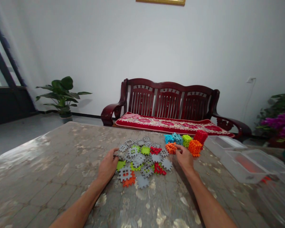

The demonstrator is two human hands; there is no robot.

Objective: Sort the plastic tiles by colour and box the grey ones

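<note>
A loose pile of plastic interlocking tiles (pixel 138 159), mostly grey with some lime green, red and orange, lies in the middle of the table. At its left edge, my left hand (pixel 108 165) is closed, with grey tile between thumb and fingers. My right hand (pixel 184 158) reaches to the right of the pile, its fingertips closed on the right end of a short orange tile stack (pixel 170 148). Behind that hand stand blue tile stacks (pixel 173 138), a lime green stack (pixel 187 140), a red stack (pixel 200 137) and a taller orange stack (pixel 195 148).
Clear plastic boxes (pixel 239 164) stand along the right side, one with orange-red pieces inside. A patterned cloth (pixel 49 164) covers the table. Beyond its far edge is a dark red wooden bench (pixel 168 98) with a red cushion. Potted plants stand left and right.
</note>
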